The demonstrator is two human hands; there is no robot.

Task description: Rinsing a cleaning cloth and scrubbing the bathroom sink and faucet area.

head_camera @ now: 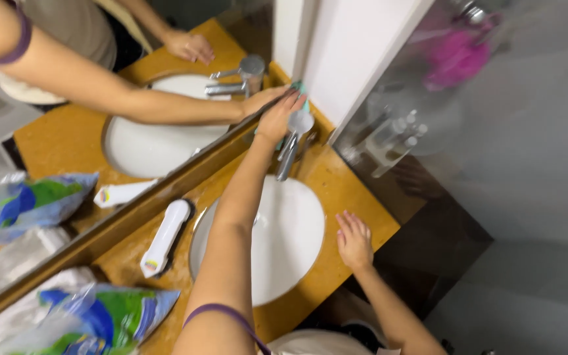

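Our left hand (279,117) presses a small teal cloth (302,89) against the mirror (165,172) just above the chrome faucet (292,139), fingers extended over the cloth and pinning it. Our right hand (354,240) rests flat, fingers released and spread, on the yellow countertop (350,190) beside the white sink (297,243). A white tube (164,236) lies left of the sink.

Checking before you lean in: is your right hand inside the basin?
No: the right hand lies flat on the counter beside the basin.
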